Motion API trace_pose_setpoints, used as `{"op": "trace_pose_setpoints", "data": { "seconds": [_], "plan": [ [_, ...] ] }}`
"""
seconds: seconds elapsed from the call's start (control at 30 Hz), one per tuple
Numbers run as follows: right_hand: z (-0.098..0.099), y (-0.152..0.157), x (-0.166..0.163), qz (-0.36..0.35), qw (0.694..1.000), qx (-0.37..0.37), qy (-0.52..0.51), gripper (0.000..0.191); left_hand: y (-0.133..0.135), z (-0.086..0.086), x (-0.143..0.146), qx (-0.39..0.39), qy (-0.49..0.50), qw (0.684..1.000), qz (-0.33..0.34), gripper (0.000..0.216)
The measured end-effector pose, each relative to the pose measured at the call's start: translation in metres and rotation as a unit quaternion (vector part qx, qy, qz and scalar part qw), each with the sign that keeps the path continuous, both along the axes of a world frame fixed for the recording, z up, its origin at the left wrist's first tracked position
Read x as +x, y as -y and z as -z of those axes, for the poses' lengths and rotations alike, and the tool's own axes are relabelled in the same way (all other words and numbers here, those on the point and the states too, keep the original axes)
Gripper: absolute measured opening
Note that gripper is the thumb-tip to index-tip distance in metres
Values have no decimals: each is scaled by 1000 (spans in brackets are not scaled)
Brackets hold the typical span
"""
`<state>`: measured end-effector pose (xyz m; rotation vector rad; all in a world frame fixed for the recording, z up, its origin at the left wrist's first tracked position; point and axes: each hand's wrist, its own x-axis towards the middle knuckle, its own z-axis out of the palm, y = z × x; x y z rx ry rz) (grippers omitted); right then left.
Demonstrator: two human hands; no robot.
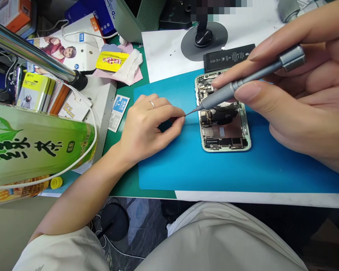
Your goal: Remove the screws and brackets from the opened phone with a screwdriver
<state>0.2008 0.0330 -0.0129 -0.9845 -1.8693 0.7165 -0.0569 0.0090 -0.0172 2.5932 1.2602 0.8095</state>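
Note:
My right hand (pixel 302 82) grips a slim grey precision screwdriver (pixel 224 95), its thin tip pointing left. That tip meets the pinched thumb and forefinger of my left hand (pixel 152 124), which wears a ring. Whatever else sits between those fingertips is too small to make out. Just right of the tip lies an opened phone (pixel 224 130), its inner boards and parts showing, on the blue mat (pixel 169 165). A black phone battery (pixel 223 59) lies behind the phone, partly hidden by my right hand.
A large green tea bottle (pixel 39 146) and a white cable fill the left side. Boxes and a yellow packet (pixel 111 62) lie at the back left. A round dark stand base (pixel 205 41) is at the back. A metal pole (pixel 36 52) crosses the upper left.

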Motion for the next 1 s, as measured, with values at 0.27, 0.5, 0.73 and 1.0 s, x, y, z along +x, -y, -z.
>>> {"op": "trace_pose_setpoints", "data": {
  "seconds": [0.27, 0.5, 0.73, 1.0],
  "plan": [
    [-2, 0, -2, 4, 1000, -9, 11, 29, 0, 1, 0, -7, 5, 1000, -3, 14],
    [0, -1, -2, 31, 999, -7, -28, 33, 3, 2, 1, -8, 66, 998, -4, 12],
    [-5, 1, -7, 39, 996, 10, -83, 19, 1, 1, 5, -44, 138, 989, -12, 11],
    [-7, -2, -7, 26, 996, 45, -74, 19, 0, 2, 6, -61, 161, 985, 6, 9]
  ]
}}
